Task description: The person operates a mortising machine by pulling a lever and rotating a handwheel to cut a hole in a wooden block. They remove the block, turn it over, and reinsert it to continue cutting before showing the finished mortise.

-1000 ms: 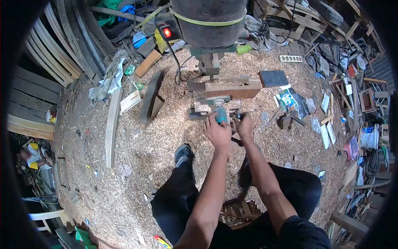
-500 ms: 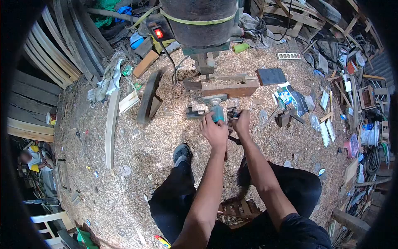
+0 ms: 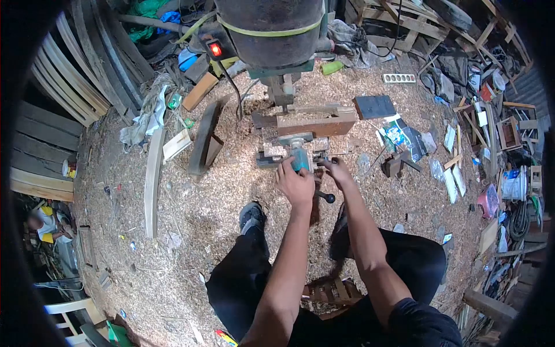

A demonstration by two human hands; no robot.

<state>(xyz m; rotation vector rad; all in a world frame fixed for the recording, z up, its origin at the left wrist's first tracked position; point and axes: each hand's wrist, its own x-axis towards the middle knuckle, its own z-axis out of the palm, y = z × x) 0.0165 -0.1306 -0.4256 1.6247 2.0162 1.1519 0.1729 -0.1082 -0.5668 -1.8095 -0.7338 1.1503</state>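
My left hand (image 3: 296, 186) curls over the teal cylindrical body (image 3: 300, 160) of a metal clamp or vise. Close on its right, my right hand (image 3: 340, 172) is closed at a small dark handle (image 3: 321, 160) on the same fixture; the fingertips partly hide it. A black ball-ended lever (image 3: 328, 198) sticks out below, between my wrists. Beyond the clamp jaw (image 3: 295, 138) lies a reddish-brown wooden block (image 3: 318, 124) with a slot in its upper side. A drill-like bit (image 3: 285, 108) points down just behind that block.
Overhead hangs a big dark machine head (image 3: 269, 32) with a lit red switch (image 3: 215, 50). Wood shavings (image 3: 196, 231) cover the floor. A dark plank (image 3: 207, 139) and a long pale strip (image 3: 153, 185) lie left. A black block (image 3: 374, 107) lies right. Another person (image 3: 51, 224) sits far left.
The view has shifted slightly left. My right hand has moved a little to the right, and the lever's black ball now shows more fully. My left hand stays on the teal body.
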